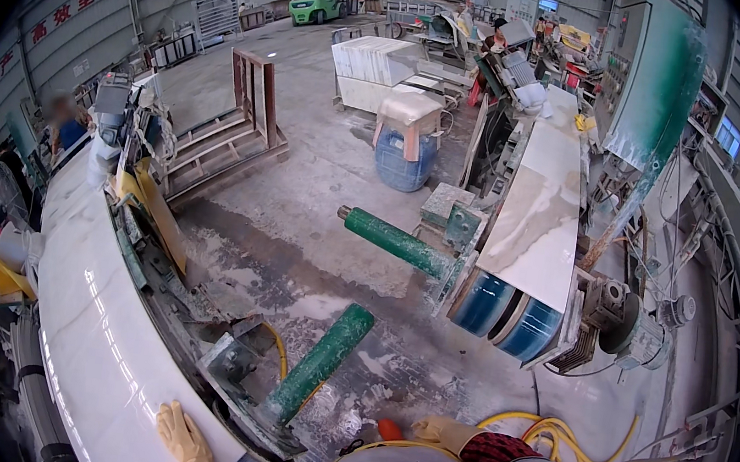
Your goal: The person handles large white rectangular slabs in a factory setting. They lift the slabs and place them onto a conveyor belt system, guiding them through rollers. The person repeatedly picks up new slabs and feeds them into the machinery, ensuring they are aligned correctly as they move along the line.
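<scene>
A pale rubber glove covers my left hand [185, 444], which lies flat with its fingers a little apart on the near end of a glossy white stone slab [103, 337]. My right hand [447, 433], in the same kind of glove below a red and black checked cuff, is held low in front of my body. Its fingers look curled, but what they may hold is hidden. Just left of it shows a small orange piece [390, 430], and a yellow hose [404, 444] passes close under the hand.
Two green rollers [326, 360] [396, 243] jut into the aisle. Right, a veined slab [534, 214] rests on a conveyor with blue rollers [520, 323]. More yellow hose [563, 430] coils on the floor. Beyond are a blue barrel [403, 161], metal rack [222, 153] and green forklift [317, 1].
</scene>
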Available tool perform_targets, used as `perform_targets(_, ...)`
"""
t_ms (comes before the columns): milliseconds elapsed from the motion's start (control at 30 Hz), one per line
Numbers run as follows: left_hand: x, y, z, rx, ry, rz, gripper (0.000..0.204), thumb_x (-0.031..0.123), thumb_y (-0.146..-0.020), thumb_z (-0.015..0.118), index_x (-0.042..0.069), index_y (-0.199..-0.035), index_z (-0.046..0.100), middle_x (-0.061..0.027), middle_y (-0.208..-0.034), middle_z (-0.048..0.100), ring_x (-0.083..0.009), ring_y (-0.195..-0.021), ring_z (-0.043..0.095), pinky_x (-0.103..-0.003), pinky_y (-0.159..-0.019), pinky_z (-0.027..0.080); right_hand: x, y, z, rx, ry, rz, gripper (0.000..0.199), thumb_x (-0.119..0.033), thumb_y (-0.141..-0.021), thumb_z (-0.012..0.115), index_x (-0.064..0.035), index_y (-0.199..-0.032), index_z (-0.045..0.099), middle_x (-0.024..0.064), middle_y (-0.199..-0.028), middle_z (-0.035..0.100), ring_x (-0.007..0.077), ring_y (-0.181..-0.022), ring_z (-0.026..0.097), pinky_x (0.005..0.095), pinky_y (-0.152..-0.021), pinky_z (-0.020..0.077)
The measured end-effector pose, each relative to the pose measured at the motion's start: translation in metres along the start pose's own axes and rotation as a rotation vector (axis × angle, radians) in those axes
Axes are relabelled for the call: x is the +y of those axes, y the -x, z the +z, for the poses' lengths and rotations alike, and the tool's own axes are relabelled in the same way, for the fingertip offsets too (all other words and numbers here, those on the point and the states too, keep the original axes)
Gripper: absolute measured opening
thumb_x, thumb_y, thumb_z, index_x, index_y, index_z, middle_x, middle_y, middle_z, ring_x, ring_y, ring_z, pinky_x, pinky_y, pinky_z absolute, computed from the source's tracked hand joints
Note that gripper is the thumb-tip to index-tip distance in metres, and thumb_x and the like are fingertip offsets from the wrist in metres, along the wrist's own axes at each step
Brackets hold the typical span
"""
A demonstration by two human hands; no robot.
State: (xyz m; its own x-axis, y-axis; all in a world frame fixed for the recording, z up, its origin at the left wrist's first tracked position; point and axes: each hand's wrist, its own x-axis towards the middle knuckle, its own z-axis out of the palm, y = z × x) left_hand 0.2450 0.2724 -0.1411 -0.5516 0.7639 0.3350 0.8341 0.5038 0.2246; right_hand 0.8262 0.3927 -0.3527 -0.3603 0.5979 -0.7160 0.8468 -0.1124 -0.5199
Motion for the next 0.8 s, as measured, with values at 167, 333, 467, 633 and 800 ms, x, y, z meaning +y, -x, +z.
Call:
perform_targets(167, 0.005, 0.001, -0.004, -0.02, -0.005, -0.002, 0.042, 0.019, -0.114, 0.05, 0.004, -0.153, 0.057, -0.0239, -0.164, 0.05, -0.0477, -0.154, 0.04, -0.053, -0.13, 0.028, 0.004, 0.001, 0.004, 0.029, -0.038, -0.001, 0.052, -0.048, -0.099, 0.063, -0.0274, -0.145, 0.073, 0.0106, -0.141, 0.075, 0.0323, -0.13, 0.071, 0.0449, -0.114, 0.0525)
perform_targets(333, 0.006, 0.003, -0.005, -0.026, -0.003, -0.015, 0.042, 0.019, -0.114, 0.05, 0.005, -0.153, 0.056, -0.024, -0.165, 0.049, -0.0477, -0.154, 0.039, -0.053, -0.13, 0.028, 0.004, 0.001, 0.007, 0.047, 0.0, -0.002, 0.05, -0.047, -0.099, 0.061, -0.0278, -0.144, 0.074, 0.0107, -0.139, 0.076, 0.033, -0.129, 0.072, 0.0456, -0.113, 0.0532)
perform_targets(467, 0.001, 0.004, -0.002, -0.031, -0.02, -0.005, 0.042, 0.019, -0.114, 0.051, 0.005, -0.154, 0.056, -0.0244, -0.165, 0.049, -0.0479, -0.154, 0.04, -0.053, -0.13, 0.028, 0.0, 0.001, 0.004, 0.016, 0.008, 0.006, 0.052, -0.04, -0.098, 0.065, -0.0228, -0.146, 0.072, 0.0124, -0.139, 0.076, 0.0335, -0.129, 0.071, 0.047, -0.113, 0.0526)
perform_targets(633, -0.001, 0.006, 0.0, -0.033, -0.03, -0.007, 0.042, 0.019, -0.114, 0.051, 0.005, -0.153, 0.056, -0.0246, -0.165, 0.049, -0.0482, -0.154, 0.04, -0.053, -0.13, 0.029, -0.007, 0.005, 0.002, 0.006, 0.013, 0.029, 0.053, -0.037, -0.097, 0.066, -0.0212, -0.147, 0.071, 0.0131, -0.141, 0.075, 0.0337, -0.13, 0.071, 0.0474, -0.114, 0.0521)
perform_targets(800, 0.005, 0.007, -0.005, -0.045, -0.035, 0.006, 0.043, 0.019, -0.114, 0.05, 0.006, -0.154, 0.055, -0.0247, -0.166, 0.047, -0.0491, -0.154, 0.039, -0.055, -0.13, 0.028, -0.002, 0.002, 0.004, 0.013, 0.015, 0.045, 0.053, -0.038, -0.097, 0.066, -0.0227, -0.148, 0.071, 0.0119, -0.143, 0.074, 0.0344, -0.132, 0.07, 0.0477, -0.114, 0.0517)
